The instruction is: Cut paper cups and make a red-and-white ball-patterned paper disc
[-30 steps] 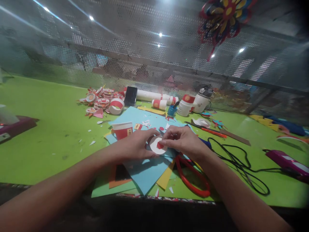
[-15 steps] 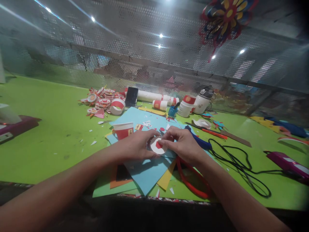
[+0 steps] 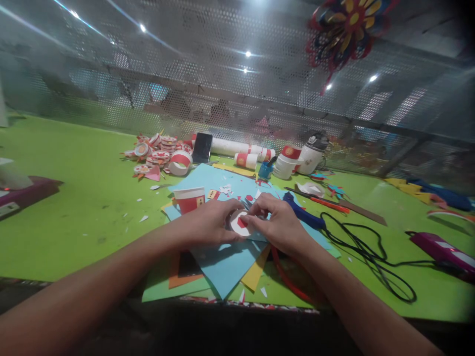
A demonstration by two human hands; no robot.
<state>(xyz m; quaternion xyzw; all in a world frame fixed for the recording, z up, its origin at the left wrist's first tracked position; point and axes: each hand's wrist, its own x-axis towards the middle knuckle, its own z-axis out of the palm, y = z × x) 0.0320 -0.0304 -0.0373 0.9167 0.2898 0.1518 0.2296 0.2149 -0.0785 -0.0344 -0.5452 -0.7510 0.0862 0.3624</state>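
My left hand [image 3: 208, 221] is closed around the edge of a white round paper disc [image 3: 236, 228], possibly a cup base. A small red paper piece [image 3: 242, 222] lies on the disc's face. The thumb of my right hand [image 3: 276, 222] rests on this red piece, its other fingers curled beside the disc. Blue paper sheets [image 3: 222, 267] are spread below both hands. Behind my left hand stands a cut red-and-white paper cup [image 3: 190, 200]. A blue-handled tool [image 3: 304, 214] with a black cord lies just right of my right hand.
Several decorated paper discs [image 3: 148, 153] are heaped at the back left, near a phone [image 3: 202, 147]. Paper cups [image 3: 245, 160], a blue bottle [image 3: 265, 170] and a flask [image 3: 312, 154] stand or lie behind. Red-handled scissors [image 3: 287, 277] lie partly under my right arm. Paper scraps [image 3: 144, 218] dot the green table.
The disc and the thumb on it have shifted slightly left. My right forearm has moved a little, covering more of the red scissor handle.
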